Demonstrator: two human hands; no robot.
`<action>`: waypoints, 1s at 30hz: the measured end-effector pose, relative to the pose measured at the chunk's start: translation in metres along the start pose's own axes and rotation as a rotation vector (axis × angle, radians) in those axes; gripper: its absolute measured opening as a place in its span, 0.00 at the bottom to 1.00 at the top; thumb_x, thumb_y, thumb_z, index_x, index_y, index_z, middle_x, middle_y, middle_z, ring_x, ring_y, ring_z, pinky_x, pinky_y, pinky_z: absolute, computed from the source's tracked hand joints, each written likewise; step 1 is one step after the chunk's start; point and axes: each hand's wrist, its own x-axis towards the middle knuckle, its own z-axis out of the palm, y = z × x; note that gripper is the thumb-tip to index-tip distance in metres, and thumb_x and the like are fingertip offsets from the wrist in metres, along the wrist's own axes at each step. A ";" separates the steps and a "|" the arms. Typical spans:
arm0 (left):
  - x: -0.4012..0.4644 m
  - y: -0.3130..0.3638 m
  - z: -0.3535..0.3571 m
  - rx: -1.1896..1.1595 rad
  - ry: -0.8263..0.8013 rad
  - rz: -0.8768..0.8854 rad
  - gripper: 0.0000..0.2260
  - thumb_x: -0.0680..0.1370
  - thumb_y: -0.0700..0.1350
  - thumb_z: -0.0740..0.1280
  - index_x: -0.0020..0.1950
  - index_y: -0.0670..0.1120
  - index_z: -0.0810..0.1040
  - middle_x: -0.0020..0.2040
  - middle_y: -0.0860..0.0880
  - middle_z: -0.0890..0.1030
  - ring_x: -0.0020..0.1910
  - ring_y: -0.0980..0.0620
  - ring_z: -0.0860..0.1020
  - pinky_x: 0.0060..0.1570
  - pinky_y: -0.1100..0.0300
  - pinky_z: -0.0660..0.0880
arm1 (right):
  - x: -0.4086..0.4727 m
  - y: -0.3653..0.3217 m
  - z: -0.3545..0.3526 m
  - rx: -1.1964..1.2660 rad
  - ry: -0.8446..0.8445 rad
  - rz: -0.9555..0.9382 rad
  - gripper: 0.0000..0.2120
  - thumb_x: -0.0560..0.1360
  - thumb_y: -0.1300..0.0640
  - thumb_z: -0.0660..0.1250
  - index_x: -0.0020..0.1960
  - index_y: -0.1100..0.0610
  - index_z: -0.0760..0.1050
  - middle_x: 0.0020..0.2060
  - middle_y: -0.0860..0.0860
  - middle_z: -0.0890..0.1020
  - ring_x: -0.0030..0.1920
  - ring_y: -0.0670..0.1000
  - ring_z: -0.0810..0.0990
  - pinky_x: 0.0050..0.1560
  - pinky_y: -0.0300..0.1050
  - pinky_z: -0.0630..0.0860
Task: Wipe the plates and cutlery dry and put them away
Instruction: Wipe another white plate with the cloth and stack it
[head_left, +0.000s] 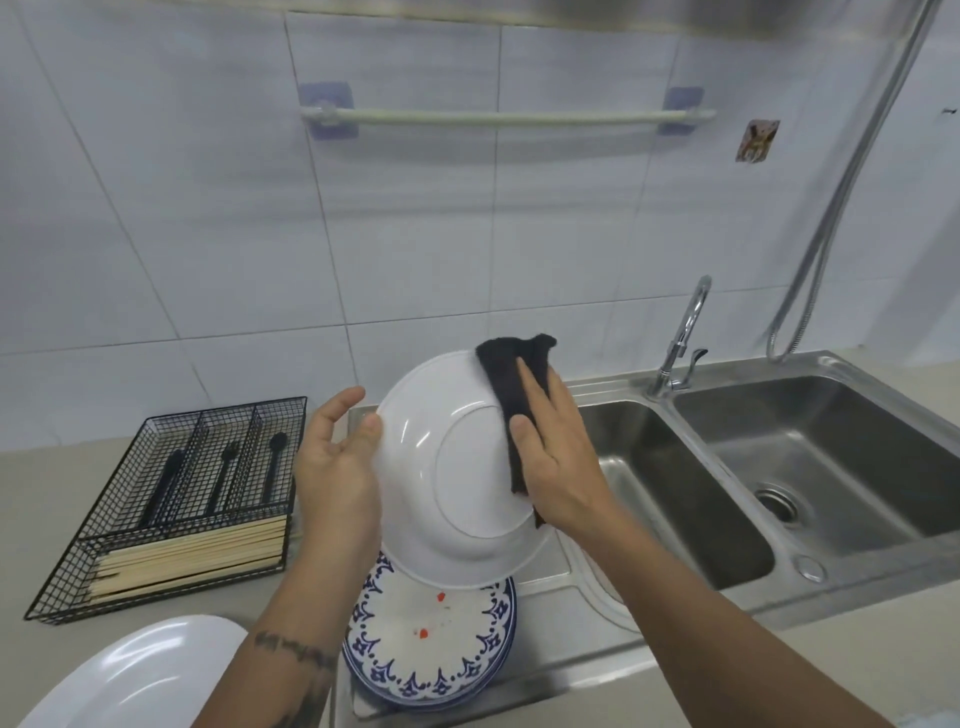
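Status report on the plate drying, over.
Left hand steadies white plate by its rim. Right hand presses black cloth on plate's underside. Patterned plates stacked below. Nothing blocking.

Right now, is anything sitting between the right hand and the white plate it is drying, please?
Yes, only the black cloth: the right hand presses it flat against the upturned underside of the white plate, which the left hand steadies at its rim.

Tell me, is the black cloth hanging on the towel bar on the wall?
No, the black cloth is pressed against the white plate by the right hand, and the towel bar carries nothing.
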 end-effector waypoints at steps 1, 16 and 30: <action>-0.001 -0.002 -0.001 -0.036 0.012 -0.029 0.12 0.81 0.38 0.66 0.55 0.55 0.80 0.34 0.57 0.84 0.33 0.56 0.80 0.36 0.59 0.79 | -0.004 0.005 0.000 0.046 0.016 0.014 0.28 0.79 0.50 0.52 0.79 0.44 0.54 0.76 0.37 0.53 0.75 0.36 0.49 0.73 0.34 0.47; -0.001 0.003 0.049 -0.369 -0.032 -0.240 0.10 0.83 0.40 0.61 0.60 0.52 0.77 0.53 0.46 0.82 0.45 0.50 0.82 0.41 0.55 0.80 | -0.063 -0.010 0.026 -0.237 0.159 -0.088 0.32 0.79 0.54 0.55 0.80 0.49 0.45 0.79 0.51 0.41 0.79 0.53 0.38 0.76 0.62 0.45; -0.015 0.008 0.038 -0.208 -0.318 -0.192 0.18 0.83 0.35 0.60 0.65 0.55 0.78 0.49 0.45 0.86 0.49 0.48 0.85 0.48 0.52 0.81 | 0.011 -0.046 -0.007 -0.594 0.053 -0.273 0.28 0.77 0.47 0.52 0.77 0.51 0.61 0.77 0.54 0.61 0.76 0.60 0.57 0.74 0.63 0.51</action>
